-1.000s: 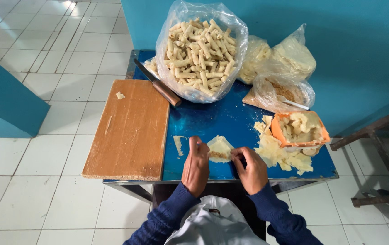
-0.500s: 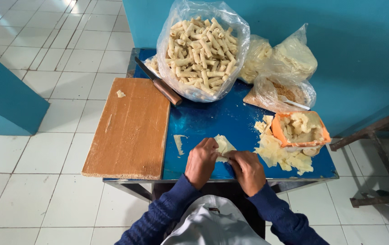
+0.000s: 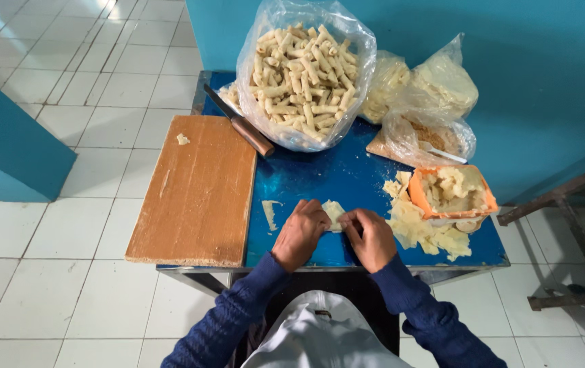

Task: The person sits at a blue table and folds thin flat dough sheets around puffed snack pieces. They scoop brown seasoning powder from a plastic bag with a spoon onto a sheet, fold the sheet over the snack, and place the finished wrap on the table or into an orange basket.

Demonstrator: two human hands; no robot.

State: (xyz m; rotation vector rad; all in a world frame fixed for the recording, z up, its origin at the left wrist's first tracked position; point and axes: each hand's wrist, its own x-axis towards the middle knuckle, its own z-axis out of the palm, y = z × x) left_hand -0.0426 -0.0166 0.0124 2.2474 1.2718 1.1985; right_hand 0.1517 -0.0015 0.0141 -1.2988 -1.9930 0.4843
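Currently I see a pale, thin dough sheet (image 3: 334, 212) low in the middle of the frame, resting on the glossy blue table (image 3: 320, 177), pinched between both hands. My left hand (image 3: 299, 234) is curled closed over its left edge; my right hand (image 3: 372, 238) is folded onto its right edge, fingers bent, thumb tucked. What lies under the sheet I cannot tell.

Risk, in my judgement: the sheet looks soft and thin, so an uneven pull from either hand could tear it, and it sits near the table's front edge, where a slip could drop it to the tiled floor (image 3: 54, 225).

Just right of the hands lies a loose heap of ragged, cream-coloured dough sheets (image 3: 422, 228), touching an orange tub (image 3: 451, 193) of lumpy pale filling. A small dough scrap (image 3: 270, 212) lies left of the hands. At centre left, a flat, matt wooden board (image 3: 199, 191) overhangs the table. In the upper middle, a clear crinkled plastic bag (image 3: 304, 68) holds many finished rolls, stubby and cylindrical; a wooden-handled knife (image 3: 239, 123) lies beside it. Smaller plastic bags (image 3: 418, 102) sit at upper right.
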